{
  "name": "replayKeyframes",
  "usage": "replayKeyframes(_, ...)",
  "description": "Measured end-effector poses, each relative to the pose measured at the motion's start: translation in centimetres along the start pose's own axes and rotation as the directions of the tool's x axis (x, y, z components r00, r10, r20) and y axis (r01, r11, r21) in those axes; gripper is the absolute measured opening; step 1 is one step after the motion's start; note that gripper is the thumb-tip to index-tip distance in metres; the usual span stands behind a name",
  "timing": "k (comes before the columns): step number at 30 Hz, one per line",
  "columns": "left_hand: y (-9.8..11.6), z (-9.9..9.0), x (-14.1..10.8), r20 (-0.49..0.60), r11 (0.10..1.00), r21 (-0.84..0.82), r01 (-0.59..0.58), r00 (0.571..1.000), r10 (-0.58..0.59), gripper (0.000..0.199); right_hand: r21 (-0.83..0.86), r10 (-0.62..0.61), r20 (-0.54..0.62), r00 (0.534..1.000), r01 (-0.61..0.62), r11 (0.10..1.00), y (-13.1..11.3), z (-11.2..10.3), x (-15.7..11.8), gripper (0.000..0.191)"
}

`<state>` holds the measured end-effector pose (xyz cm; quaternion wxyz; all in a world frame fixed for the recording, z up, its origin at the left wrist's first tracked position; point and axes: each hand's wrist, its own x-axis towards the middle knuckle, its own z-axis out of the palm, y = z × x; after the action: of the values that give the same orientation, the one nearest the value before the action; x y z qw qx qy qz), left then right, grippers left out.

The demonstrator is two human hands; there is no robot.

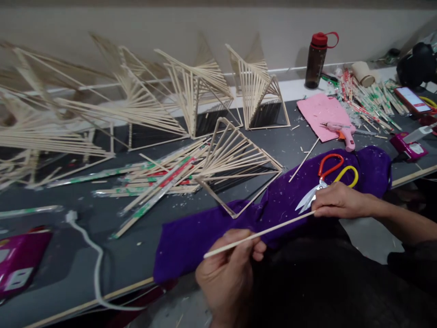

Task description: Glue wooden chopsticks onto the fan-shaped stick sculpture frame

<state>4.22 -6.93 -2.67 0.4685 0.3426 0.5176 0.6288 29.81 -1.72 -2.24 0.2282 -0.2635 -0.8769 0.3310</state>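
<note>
A thin wooden chopstick (pixel 283 224) stretches between my two hands above the table's front edge. My left hand (pixel 228 269) pinches it near its lower left end, thumb on top. The other end is gripped by the closed fingers of my right hand (pixel 336 201). Just behind that hand lie scissors (pixel 321 185) with one red and one yellow handle loop, on a purple cloth (pixel 191 241). Behind my left hand, a small twisted stick frame (pixel 239 159) rests with its near corner on the cloth.
Several larger stick structures (pixel 256 86) line the wall. Wrapped chopsticks (pixel 164 182) lie in a pile mid-table. A pink glue gun (pixel 341 131) sits on a pink pad (pixel 316 109). Further back stands a dark bottle (pixel 314 64). A white cable (pixel 97 255) crosses the left front edge.
</note>
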Motion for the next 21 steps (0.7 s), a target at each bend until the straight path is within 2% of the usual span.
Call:
replayKeyframes(3, -0.9, 1.2, -1.1, 0.23, 0.994, 0.1, 0.036, 0.971, -0.059, 0.008, 0.03, -0.031, 0.008, 0.999, 0.031, 0.999, -0.4, 1.0, -0.4, 0.033)
replayKeyframes(5, -1.5, 1.4, -1.7, 0.323, 0.986, 0.154, 0.066, 0.939, -0.113, 0.011, -0.016, -0.039, 0.044, 0.998, 0.039, 0.999, -0.1, 0.3, -1.1, 0.032)
replayKeyframes(7, -1.9, 1.3, -1.9, 0.303, 0.983, 0.152, 0.105, 0.942, -0.147, 0.014, -0.194, 0.027, 0.019, 0.999, -0.023, 0.981, 0.9, -1.2, -2.2, 0.028)
replayKeyframes(8, -2.1, 1.2, -1.9, 0.268, 0.982, 0.141, 0.123, 0.951, -0.158, 0.016, -0.331, 0.087, -0.024, 0.996, -0.09, 0.939, 1.6, -2.1, -2.8, 0.026)
replayKeyframes(10, -2.2, 1.1, -1.7, 0.21, 0.981, 0.125, 0.149, 0.962, -0.173, 0.019, -0.575, 0.23, -0.085, 0.969, -0.236, 0.783, 3.0, -3.6, -3.7, 0.029)
replayKeyframes(12, -2.2, 1.4, -1.6, 0.196, 0.979, 0.124, 0.162, 0.963, -0.185, 0.021, -0.706, 0.347, -0.05, 0.936, -0.279, 0.651, 4.1, -4.6, -4.2, 0.039)
replayKeyframes(14, -2.2, 2.0, -1.7, 0.202, 0.976, 0.133, 0.169, 0.96, -0.194, 0.022, -0.758, 0.406, 0.03, 0.913, -0.244, 0.605, 4.7, -5.0, -3.9, 0.045)
replayKeyframes(16, -2.2, 2.7, -2.0, 0.212, 0.974, 0.151, 0.169, 0.957, -0.199, 0.022, -0.773, 0.411, 0.087, 0.907, -0.199, 0.603, 4.9, -5.1, -3.3, 0.045)
replayKeyframes(21, -2.2, 3.0, -2.5, 0.228, 0.965, 0.22, 0.143, 0.954, -0.194, 0.026, -0.782, 0.344, 0.132, 0.93, -0.115, 0.612, 5.1, -6.4, -2.1, 0.033)
